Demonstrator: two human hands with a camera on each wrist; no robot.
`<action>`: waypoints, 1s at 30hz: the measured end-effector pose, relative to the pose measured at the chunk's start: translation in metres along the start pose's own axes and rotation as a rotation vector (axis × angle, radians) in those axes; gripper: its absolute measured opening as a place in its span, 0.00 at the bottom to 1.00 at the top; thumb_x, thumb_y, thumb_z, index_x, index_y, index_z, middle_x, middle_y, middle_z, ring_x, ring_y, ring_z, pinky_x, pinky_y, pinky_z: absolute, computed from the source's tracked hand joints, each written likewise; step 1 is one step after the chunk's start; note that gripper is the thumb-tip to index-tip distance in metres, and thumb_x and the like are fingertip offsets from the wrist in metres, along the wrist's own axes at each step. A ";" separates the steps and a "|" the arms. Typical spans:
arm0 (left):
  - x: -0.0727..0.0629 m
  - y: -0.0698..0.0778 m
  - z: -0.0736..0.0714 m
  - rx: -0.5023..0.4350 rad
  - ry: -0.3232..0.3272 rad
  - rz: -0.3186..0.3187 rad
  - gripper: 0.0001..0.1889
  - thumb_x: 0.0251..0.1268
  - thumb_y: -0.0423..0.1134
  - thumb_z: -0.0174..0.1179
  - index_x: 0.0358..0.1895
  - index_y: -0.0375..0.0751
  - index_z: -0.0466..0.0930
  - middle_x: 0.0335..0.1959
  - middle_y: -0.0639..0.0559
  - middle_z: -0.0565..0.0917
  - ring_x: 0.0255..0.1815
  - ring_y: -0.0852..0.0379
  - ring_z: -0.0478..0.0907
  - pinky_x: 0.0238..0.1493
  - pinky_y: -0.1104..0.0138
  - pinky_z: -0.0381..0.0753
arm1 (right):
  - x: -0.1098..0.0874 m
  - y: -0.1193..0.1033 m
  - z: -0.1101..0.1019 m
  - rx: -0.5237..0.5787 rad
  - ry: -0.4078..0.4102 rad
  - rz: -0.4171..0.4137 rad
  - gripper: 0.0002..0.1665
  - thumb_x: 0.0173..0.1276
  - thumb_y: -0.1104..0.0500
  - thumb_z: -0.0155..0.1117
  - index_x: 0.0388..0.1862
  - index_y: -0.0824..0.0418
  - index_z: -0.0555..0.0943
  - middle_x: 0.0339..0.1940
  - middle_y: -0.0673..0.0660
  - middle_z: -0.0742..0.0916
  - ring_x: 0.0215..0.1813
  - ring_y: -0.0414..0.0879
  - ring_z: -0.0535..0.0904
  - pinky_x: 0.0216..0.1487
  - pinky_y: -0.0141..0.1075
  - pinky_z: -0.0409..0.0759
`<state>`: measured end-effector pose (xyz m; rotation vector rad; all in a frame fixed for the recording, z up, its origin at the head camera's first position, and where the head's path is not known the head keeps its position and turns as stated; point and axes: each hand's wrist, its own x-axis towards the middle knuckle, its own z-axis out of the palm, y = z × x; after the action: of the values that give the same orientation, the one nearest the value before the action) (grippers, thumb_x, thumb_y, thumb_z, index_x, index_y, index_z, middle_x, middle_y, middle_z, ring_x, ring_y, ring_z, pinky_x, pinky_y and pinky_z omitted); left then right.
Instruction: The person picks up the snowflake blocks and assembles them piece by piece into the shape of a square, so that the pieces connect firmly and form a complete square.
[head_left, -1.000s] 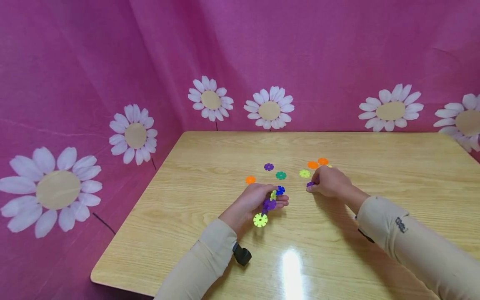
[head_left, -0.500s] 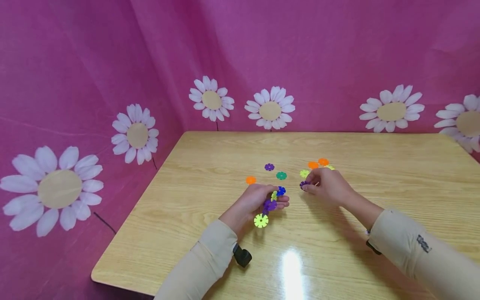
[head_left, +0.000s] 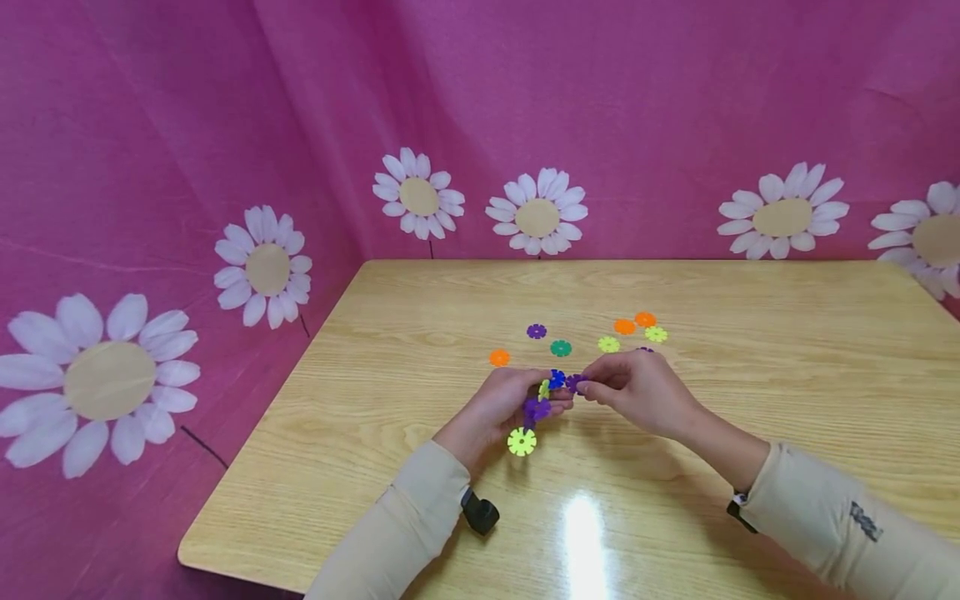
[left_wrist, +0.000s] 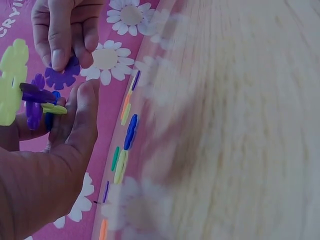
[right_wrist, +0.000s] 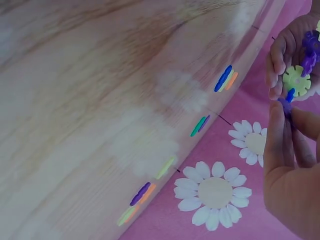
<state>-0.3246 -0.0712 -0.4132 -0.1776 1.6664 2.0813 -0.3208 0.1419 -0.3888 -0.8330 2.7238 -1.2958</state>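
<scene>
My left hand (head_left: 501,398) holds a chain of interlocking notched discs between thumb and fingers. A yellow-green disc (head_left: 522,442) hangs at the near end, purple discs (head_left: 536,409) follow, and a blue disc (head_left: 557,379) is at the far end. The fingers and thumb of my right hand (head_left: 645,390) pinch a loose purple disc (head_left: 573,382) by its edge. In the right wrist view this purple disc (right_wrist: 285,106) meets the chain's blue disc (right_wrist: 291,95); whether their slots are engaged cannot be told. The left wrist view shows the chain's yellow-green disc (left_wrist: 12,80) edge-near.
Loose discs lie flat farther back on the wooden table (head_left: 420,317): purple (head_left: 536,331), green (head_left: 561,348), orange (head_left: 499,357), yellow-green (head_left: 608,344) and others to the right. Another purple disc (head_left: 645,350) is partly hidden behind my right hand. A pink flowered cloth (head_left: 637,100) hangs behind the table.
My right hand has lifted the purple disc off the table and brought it left to the blue end of the chain. The left hand has stayed nearly still with the chain.
</scene>
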 end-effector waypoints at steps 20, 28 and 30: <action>-0.003 0.004 0.008 0.000 -0.045 0.016 0.17 0.78 0.40 0.50 0.52 0.30 0.83 0.47 0.35 0.88 0.39 0.56 0.89 0.46 0.70 0.88 | -0.001 -0.001 -0.002 -0.144 0.091 -0.120 0.05 0.63 0.65 0.72 0.38 0.62 0.90 0.30 0.52 0.91 0.31 0.40 0.87 0.31 0.28 0.87; -0.002 0.004 0.012 0.072 -0.043 0.024 0.15 0.77 0.40 0.52 0.50 0.33 0.85 0.42 0.40 0.90 0.37 0.57 0.89 0.47 0.66 0.89 | -0.001 -0.003 -0.002 -0.153 0.098 -0.134 0.05 0.64 0.65 0.71 0.38 0.61 0.90 0.30 0.52 0.91 0.31 0.38 0.86 0.32 0.28 0.86; -0.001 0.005 0.012 0.084 -0.049 0.021 0.15 0.77 0.40 0.53 0.50 0.33 0.85 0.42 0.40 0.90 0.38 0.56 0.89 0.48 0.65 0.89 | -0.001 -0.004 -0.003 -0.158 0.096 -0.136 0.05 0.64 0.65 0.71 0.38 0.61 0.90 0.31 0.52 0.91 0.31 0.38 0.86 0.32 0.28 0.86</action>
<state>-0.3233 -0.0612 -0.4057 -0.0810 1.7299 2.0098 -0.3187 0.1425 -0.3844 -1.0102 2.9225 -1.1833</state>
